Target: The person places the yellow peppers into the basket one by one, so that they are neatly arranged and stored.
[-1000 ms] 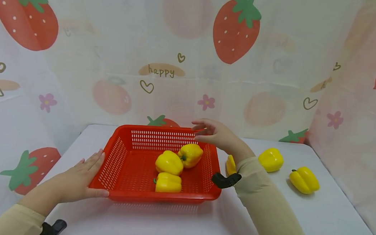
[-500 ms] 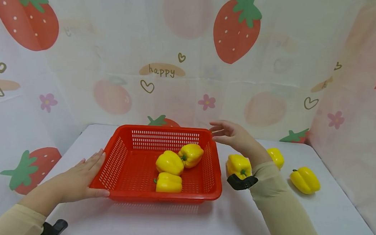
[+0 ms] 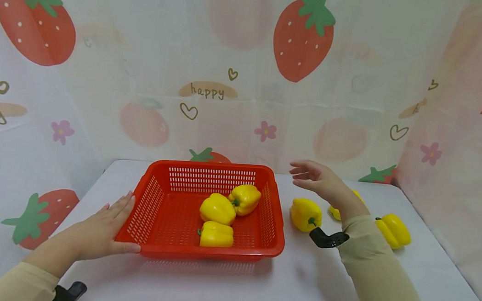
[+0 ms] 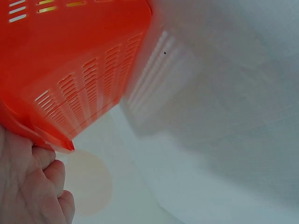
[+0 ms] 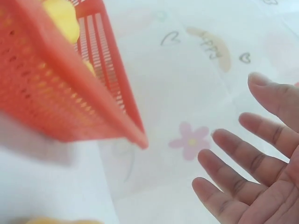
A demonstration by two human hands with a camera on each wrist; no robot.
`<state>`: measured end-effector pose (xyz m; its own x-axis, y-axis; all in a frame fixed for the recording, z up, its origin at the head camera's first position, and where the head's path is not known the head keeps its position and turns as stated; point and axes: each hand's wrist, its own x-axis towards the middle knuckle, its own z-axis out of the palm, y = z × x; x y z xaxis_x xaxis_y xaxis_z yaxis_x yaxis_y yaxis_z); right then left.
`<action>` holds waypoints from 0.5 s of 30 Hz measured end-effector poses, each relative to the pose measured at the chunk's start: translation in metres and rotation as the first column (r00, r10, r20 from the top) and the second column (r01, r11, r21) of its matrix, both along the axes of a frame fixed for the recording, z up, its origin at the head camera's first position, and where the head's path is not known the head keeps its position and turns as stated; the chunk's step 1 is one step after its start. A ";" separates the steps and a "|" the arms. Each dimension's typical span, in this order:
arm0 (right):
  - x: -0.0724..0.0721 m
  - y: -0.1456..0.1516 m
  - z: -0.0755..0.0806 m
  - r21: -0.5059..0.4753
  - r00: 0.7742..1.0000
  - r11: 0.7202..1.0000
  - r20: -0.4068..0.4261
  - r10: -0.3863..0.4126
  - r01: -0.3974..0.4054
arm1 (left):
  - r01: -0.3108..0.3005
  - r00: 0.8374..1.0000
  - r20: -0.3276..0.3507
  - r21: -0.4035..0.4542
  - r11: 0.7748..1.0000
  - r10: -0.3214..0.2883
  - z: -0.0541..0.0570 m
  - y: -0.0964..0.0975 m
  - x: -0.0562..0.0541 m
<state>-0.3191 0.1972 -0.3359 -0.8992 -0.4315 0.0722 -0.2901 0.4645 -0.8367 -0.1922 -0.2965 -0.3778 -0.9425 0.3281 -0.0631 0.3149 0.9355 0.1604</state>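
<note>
In the head view my left hand (image 3: 95,233) rests against the left side of a red plastic basket (image 3: 207,249), fingers straight, thumb along its front rim. The left wrist view has those fingers (image 4: 55,175) right at the basket's rim (image 4: 42,133). Within the basket sit three yellow bell peppers (image 3: 217,209), all towards its right half. My right hand (image 3: 322,181) is raised beyond the basket's right side, holding nothing, its fingers (image 5: 233,172) spread and loosely bent. Below it on the table lies a yellow bell pepper (image 3: 304,214) with a green stem.
Further right on the white table (image 3: 298,292) are another yellow pepper (image 3: 334,214), mostly hidden by the right forearm, and one more pepper (image 3: 394,231) beside the sleeve. A strawberry-patterned curtain (image 3: 231,44) encloses the table's back and sides.
My right hand has moved right, from over the basket's back right corner to above the table outside it. The nearest loose pepper has come into full view. My left hand has stayed put.
</note>
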 end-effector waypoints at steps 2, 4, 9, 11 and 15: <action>0.000 0.005 -0.003 0.006 1.000 1.000 0.003 -0.004 0.004 | 0.000 1.000 -0.003 0.000 1.000 0.000 -0.001 0.000 0.000; 0.000 0.010 -0.006 0.003 1.000 1.000 0.008 -0.008 0.008 | -0.002 1.000 -0.002 0.003 1.000 0.002 -0.001 0.000 0.000; 0.002 0.022 -0.015 -0.005 0.999 1.000 0.031 -0.020 0.020 | -0.002 1.000 -0.004 0.004 1.000 0.002 -0.001 -0.001 0.000; 0.003 0.026 -0.018 -0.005 0.999 1.000 0.040 -0.029 0.030 | 0.001 1.000 -0.006 0.002 1.000 -0.001 -0.002 -0.001 0.000; 0.004 0.035 -0.027 0.009 0.996 0.998 0.060 -0.063 0.062 | 0.000 1.000 -0.006 0.001 1.000 0.000 -0.002 -0.001 -0.001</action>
<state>-0.3147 0.2318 -0.3632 -0.9271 -0.3746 0.0147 -0.2099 0.4862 -0.8483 -0.1927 -0.2974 -0.3795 -0.9427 0.3285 -0.0575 0.3162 0.9352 0.1593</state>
